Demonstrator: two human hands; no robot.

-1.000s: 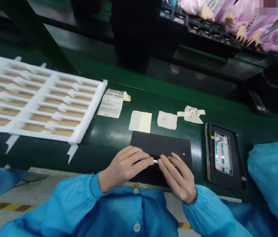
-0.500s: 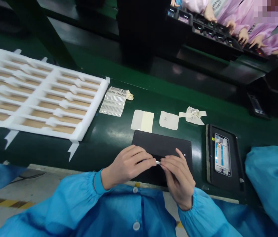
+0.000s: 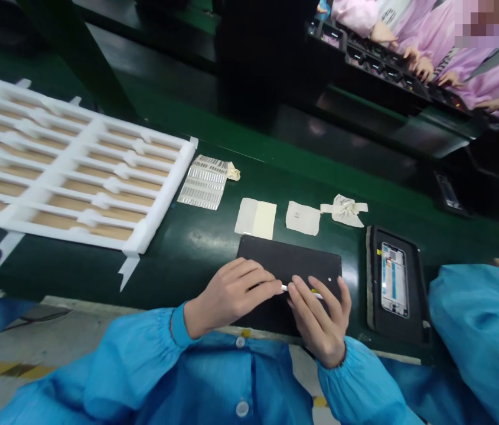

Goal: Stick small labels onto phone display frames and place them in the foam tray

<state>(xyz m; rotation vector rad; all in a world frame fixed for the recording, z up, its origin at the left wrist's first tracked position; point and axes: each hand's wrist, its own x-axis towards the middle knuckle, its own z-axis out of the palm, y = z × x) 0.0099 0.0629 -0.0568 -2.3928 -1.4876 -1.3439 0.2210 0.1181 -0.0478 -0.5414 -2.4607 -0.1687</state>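
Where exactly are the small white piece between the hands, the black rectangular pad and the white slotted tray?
Small white piece [image 3: 284,288]: head view, its exposed part.
Black rectangular pad [image 3: 291,254]: head view, its bare upper part.
White slotted tray [image 3: 165,197]: head view, its right rim.

Wearer's two hands, one black mat, one white tray, one black tray, one striped sheet

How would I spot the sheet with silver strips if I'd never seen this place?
On the left of the green table lies a big white tray. Just right of it is a pale sheet with a crumpled scrap at its upper right corner. Rows of silver strips set it apart from the paper pieces further right.
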